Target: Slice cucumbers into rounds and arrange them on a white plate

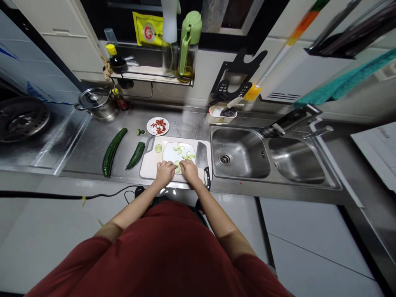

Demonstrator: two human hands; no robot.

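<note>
The left hand (165, 172) is at the near left edge of a white square plate (168, 153), palm down with its fingers bent; whether it grasps anything I cannot tell. The right hand (189, 170) is just beside it, over the plate's near right part, fingertips bunched by the nearest cucumber slices (177, 169); whether they pinch a slice is too small to make out.

The plate lies on a pale cutting board (151, 165) on the steel counter, in front of the person. It bears 3 visible fanned groups of thin pale-green slices: 1 toward the far edge, 1 at the right and 1 at the fingertips. More slices (159, 148) lie on the board, left of the plate. A broad-bladed knife (202, 153) lies along the board's right side, its black riveted handle toward the person.

Left of the board are a cut cucumber (136, 155) and, farther left, a long whole cucumber (114, 152). Small green cucumber pieces (140, 132) lie near a round white dish (149, 125) of chopped red bits (159, 126), beyond the board. To the right is a steel sink with 2 basins (247, 144).
</note>
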